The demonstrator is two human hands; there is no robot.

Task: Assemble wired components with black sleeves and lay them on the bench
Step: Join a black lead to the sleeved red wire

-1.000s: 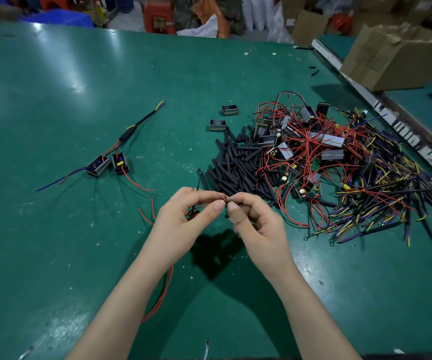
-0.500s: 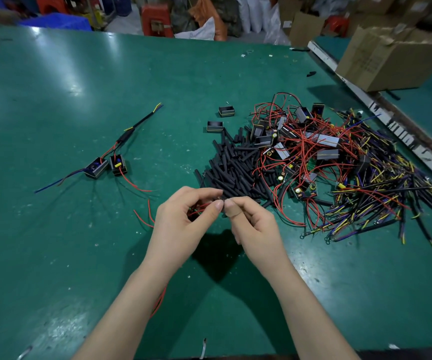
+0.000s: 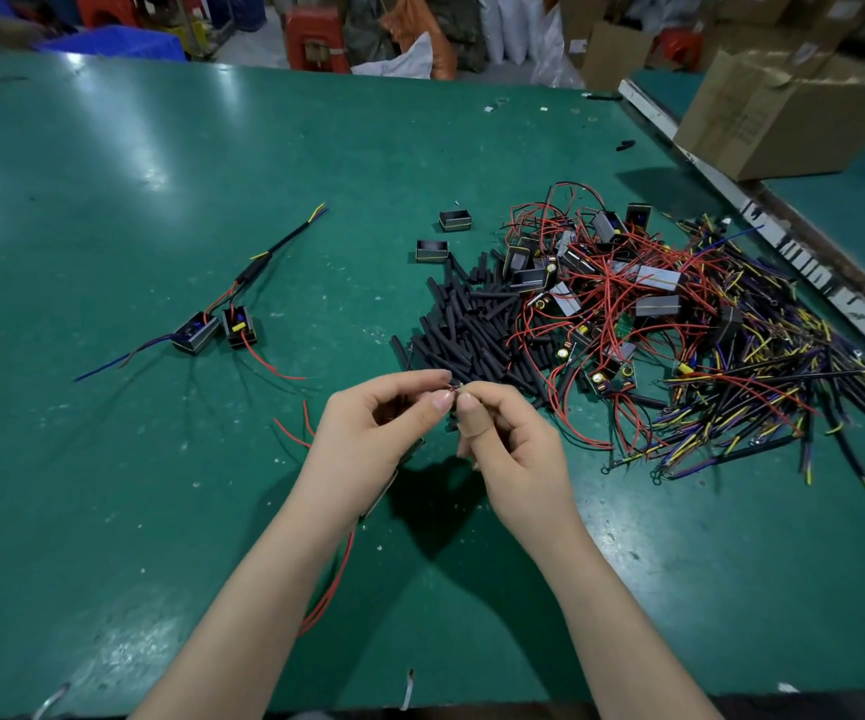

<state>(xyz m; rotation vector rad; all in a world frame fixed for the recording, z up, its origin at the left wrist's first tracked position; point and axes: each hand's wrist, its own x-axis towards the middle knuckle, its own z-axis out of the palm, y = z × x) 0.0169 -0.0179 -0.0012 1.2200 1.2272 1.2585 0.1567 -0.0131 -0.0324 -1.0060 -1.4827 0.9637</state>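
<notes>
1. Left hand (image 3: 368, 433) & right hand (image 3: 513, 449) pinch one small wire joint (image 3: 454, 389) between tips, held up close to see it.
2. Black sleeves (image 3: 466, 324) piled mid bench (image 3: 108, 511), easy to grab.
3. Done pair (image 3: 217, 327) lies toward the left edge, out of the way.

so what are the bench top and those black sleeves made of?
Glossy green bench top: looks like a smooth rubber or vinyl mat; it mirrors the lights and shows scuffs. Short matte black sleeves: probably heat-shrink plastic tubing; dull and hollow-ended.
</notes>
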